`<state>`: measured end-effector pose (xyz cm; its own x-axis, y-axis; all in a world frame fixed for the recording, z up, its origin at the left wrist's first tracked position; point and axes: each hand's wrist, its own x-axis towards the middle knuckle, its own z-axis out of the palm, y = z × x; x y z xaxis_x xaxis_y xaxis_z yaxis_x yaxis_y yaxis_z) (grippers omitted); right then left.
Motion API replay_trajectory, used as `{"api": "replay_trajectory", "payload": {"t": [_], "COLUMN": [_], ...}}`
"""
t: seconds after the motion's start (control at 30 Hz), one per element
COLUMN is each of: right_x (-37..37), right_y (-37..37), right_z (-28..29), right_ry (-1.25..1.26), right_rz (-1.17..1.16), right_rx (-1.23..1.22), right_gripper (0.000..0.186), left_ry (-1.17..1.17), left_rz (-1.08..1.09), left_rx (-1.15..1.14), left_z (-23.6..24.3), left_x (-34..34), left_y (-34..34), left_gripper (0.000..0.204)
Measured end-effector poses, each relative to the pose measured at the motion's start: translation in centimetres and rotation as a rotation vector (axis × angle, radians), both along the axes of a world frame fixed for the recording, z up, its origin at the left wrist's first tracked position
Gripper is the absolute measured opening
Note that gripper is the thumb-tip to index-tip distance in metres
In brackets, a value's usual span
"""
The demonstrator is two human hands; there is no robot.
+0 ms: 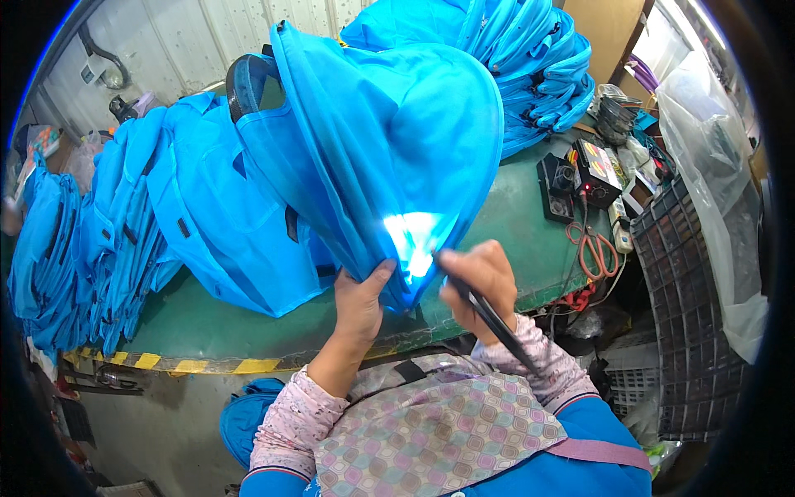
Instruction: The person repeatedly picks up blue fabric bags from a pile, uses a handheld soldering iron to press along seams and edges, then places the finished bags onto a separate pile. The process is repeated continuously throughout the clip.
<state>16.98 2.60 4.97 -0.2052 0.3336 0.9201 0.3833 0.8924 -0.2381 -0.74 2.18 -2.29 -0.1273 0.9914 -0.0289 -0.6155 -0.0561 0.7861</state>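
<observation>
Blue fabric piece point(414, 124), smooth and teardrop-shaped, is curving beyond left fingers point(382, 273) pinching its edge, while right fingers point(465, 267) are gripping a slender black tool point(497, 325).

Single fisheye view from head, close above and behind left hand point(358, 305) and right hand point(484, 280), facing down across table point(530, 219) toward wall point(178, 45) beyond them.

Red-handled scissors point(589, 248) on a green table point(528, 217), clear plastic sheeting point(710, 128), black grid point(689, 311), ribbed white wall point(178, 45)
</observation>
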Motion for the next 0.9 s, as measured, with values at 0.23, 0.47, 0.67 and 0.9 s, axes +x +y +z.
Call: {"api": "replay_trajectory", "payload": {"t": [0.23, 0.47, 0.67, 0.9], "right_x": [-1.1, -1.8, 0.1, 2.8], "right_y": [-0.6, 0.2, 1.5, 10.8], "right_z": [-0.8, -0.5, -0.1, 0.3], "right_ry": [-0.175, -0.266, 0.504, 0.327], "right_rz": [0.009, -0.029, 0.133, -0.489], "right_rx": [0.167, 0.146, -0.257, -0.115], "right_gripper": [0.029, 0.025, 0.024, 0.041], "left_ry": [0.026, 0.180, 1.519, 1.258], "left_rz": [0.002, 0.032, -0.389, 0.268], "left_rx": [0.017, -0.033, 0.015, 0.576], "left_z": [0.3, 1.1, 6.7, 23.7], "left_x": [0.5, 0.8, -5.5, -5.3], "left_y": [0.0, -0.5, -0.9, 5.3], "left_gripper": [0.024, 0.021, 0.035, 0.060]}}
